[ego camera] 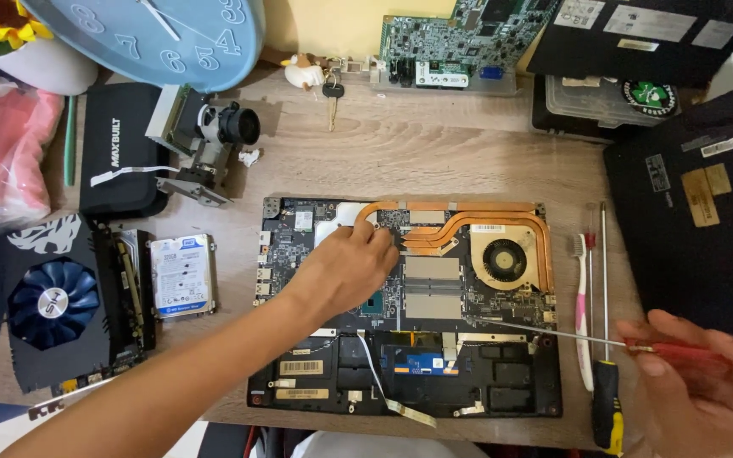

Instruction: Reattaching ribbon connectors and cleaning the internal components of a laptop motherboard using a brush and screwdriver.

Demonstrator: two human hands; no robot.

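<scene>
An opened laptop base (502, 390) lies on the wooden desk, its circuit board, copper heat pipes (477, 219) and round fan (503, 259) exposed. My left hand (345, 270) reaches across the board, fingertips pressed near the upper left end of the heat pipes. My right hand (699, 392) is at the lower right, closed on the red handle of a long thin screwdriver (553, 332). Its shaft points left, with the tip over the board just below the fan.
A toothbrush (581, 297) and two more screwdrivers (606, 373) lie right of the laptop. A hard drive (181, 276), graphics card (53, 305) and small camera part (214, 140) sit at left. A green circuit board (443, 42), keys (332, 93) and black laptop covers (689, 212) are behind and right.
</scene>
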